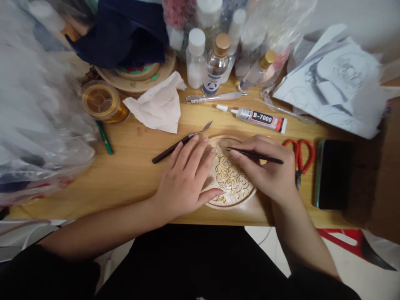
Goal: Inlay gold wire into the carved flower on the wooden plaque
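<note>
A round wooden plaque [233,173] with a gold-wire flower pattern lies on the table near its front edge. My left hand [187,179] rests flat with fingers spread, partly over the plaque's left side. Black tweezers [256,155] are pinched in my right hand [268,168], their tips over the pencil-drawn upper part of the plaque. A palette knife [173,149] with a dark handle lies by my left fingertips; I do not hold it. Whether anything tiny sits between the tweezer tips cannot be made out.
Behind the plaque lie a glue tube [261,118], a pen [215,98], a tissue [159,104] and bottles [215,66]. Red-handled scissors [300,156] and a phone [333,174] are at right. A gold wire spool [104,102] and plastic bags [40,112] stand left.
</note>
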Demonstrator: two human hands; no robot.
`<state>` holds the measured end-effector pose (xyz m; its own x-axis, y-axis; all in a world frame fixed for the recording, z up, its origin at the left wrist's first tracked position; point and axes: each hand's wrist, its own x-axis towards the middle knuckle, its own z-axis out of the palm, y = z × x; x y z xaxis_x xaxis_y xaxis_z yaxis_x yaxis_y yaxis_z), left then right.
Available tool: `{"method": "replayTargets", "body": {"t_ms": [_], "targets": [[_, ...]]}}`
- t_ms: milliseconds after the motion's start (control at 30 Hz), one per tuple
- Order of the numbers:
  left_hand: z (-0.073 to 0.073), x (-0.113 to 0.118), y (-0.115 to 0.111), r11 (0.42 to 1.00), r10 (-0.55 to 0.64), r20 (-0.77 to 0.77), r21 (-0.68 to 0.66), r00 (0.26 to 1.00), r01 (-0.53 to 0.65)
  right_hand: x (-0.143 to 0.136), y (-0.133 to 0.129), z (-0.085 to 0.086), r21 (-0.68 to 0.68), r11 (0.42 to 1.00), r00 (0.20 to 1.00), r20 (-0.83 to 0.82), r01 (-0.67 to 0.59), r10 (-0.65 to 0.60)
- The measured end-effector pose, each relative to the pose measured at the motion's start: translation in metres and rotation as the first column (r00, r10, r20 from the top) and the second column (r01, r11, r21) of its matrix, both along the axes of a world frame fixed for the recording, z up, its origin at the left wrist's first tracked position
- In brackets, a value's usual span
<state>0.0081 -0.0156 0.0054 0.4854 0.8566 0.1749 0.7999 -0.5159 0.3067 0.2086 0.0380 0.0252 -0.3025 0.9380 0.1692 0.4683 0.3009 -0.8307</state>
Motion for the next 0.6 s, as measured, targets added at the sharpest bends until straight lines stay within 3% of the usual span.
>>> {"method": "replayTargets", "body": {"t_ms": [600], "targets": [[0.0004,0.0005,-0.0008,0.999,-0.015,-0.012,-0.048,1.000,0.014,0.0005,0.0013,-0.0007,0.024,1.000,1.000,0.010,0.003,-0.004]]}}
